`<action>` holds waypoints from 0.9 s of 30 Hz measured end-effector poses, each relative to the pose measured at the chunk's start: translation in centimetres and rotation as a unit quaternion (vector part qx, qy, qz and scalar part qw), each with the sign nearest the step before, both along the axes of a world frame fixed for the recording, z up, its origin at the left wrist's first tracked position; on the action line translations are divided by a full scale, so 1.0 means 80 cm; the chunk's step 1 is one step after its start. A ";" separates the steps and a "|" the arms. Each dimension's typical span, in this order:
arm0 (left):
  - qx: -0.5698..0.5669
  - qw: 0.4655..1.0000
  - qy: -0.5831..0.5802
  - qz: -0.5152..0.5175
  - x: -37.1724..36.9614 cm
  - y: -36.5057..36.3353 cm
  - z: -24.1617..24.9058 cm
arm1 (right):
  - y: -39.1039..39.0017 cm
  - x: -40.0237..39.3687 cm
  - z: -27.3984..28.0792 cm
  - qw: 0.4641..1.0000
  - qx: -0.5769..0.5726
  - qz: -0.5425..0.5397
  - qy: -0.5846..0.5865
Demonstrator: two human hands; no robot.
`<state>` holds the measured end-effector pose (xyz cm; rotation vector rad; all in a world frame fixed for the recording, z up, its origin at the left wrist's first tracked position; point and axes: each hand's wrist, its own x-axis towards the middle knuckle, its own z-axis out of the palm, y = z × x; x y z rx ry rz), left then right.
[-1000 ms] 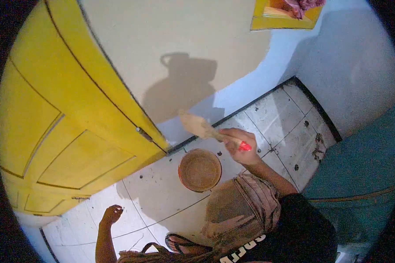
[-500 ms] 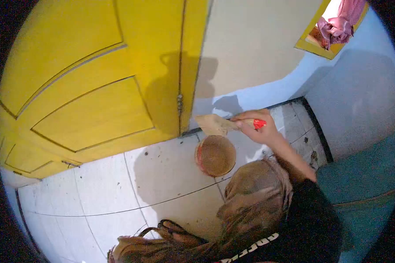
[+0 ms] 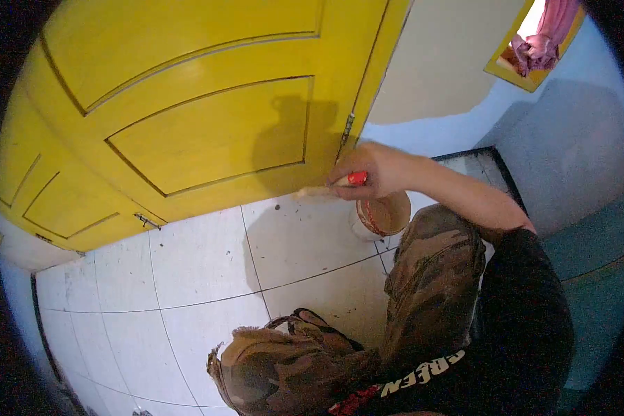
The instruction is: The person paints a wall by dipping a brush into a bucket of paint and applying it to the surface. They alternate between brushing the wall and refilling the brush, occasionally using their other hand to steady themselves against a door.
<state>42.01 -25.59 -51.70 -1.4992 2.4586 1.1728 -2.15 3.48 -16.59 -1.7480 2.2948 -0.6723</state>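
Observation:
My right hand (image 3: 364, 170) is closed around the handle of a paintbrush (image 3: 357, 178) with a red handle end. Its pale bristles (image 3: 312, 192), slightly blurred, point left, low in front of the yellow door (image 3: 208, 139) near its bottom edge. Just below and right of the hand stands a small paint bucket (image 3: 362, 227) on the floor. The inside of the bucket looks tan, and my forearm and hand overlap its far side in this view. My left hand is out of sight.
White floor tiles (image 3: 201, 260) with dark specks lie under the door. A half-painted wall (image 3: 430, 76), beige above pale blue, adjoins the door on the right. My bent knees (image 3: 437, 256) are close to the bucket. A yellow-framed opening (image 3: 527, 82) holds pink cloth.
The paintbrush has gone from above the bucket leftward to the door's lower edge. My hand has turned with it, and the view has shifted so that more door shows.

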 end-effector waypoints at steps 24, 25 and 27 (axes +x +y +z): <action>0.013 0.999 0.017 -0.050 -0.045 -0.020 0.023 | 0.074 0.067 0.036 0.990 -0.077 -0.098 0.061; 0.012 0.999 0.021 -0.048 -0.046 -0.019 0.024 | 0.077 0.075 0.037 0.990 -0.084 -0.099 0.060; 0.012 0.999 0.026 -0.043 -0.042 -0.020 0.026 | 0.087 0.082 0.046 0.970 -0.036 -0.168 0.170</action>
